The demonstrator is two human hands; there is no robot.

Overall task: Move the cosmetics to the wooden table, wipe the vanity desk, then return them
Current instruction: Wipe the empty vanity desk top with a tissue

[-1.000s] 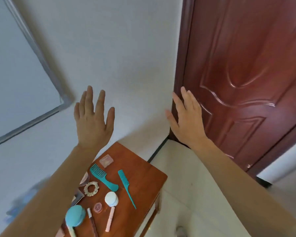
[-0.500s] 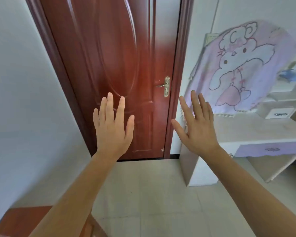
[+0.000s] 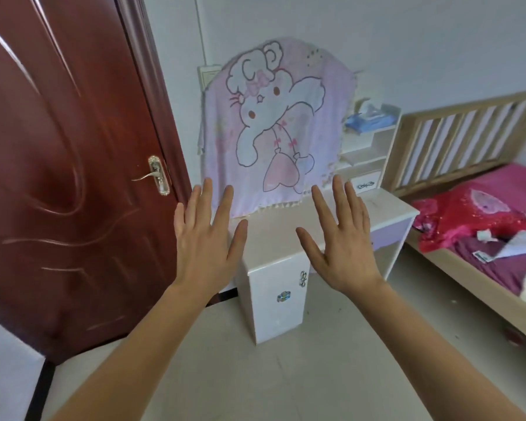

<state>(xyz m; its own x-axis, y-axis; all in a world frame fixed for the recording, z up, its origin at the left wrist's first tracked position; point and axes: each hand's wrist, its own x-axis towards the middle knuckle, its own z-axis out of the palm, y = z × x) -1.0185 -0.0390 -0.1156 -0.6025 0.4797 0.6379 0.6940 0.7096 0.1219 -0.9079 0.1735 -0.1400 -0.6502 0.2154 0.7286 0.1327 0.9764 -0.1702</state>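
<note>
A: Swinging round from the door, the view is now facing the vanity desk (image 3: 386, 212) squarely, where half a second back it was only showing at the right edge; both hands are keeping the same raised, spread pose

B: And what are they carrying?

A: Nothing. Left hand (image 3: 207, 238) is hanging flat and fully open, fingers fanned, palm away; right hand (image 3: 340, 241) is doing the same just beside it. Neither is touching anything

B: Working outward from them?

A: Behind them the pale worktop is looking bare of cosmetics, as far as the hands are letting me see. A pink cartoon cloth (image 3: 274, 126) is draping over its back, fringe trailing down onto the surface. Right of that, a blue tissue pack (image 3: 371, 118) is sitting on the upper shelf, and the bed (image 3: 474, 238) is lying beyond. Red door (image 3: 67, 165) is standing to the left

B: So the cosmetics?

A: Not showing now; a second ago they were lying on the wooden table, which is out of view

B: Then wiping is coming up, I'm guessing. Risks?

A: I'm seeing no wiping cloth in either hand, so that is needing fetching first. Also the fringe is resting on the worktop; a careless sweep could be snagging it and dragging the drape down, or leaving the strip beneath it uncleaned
</note>
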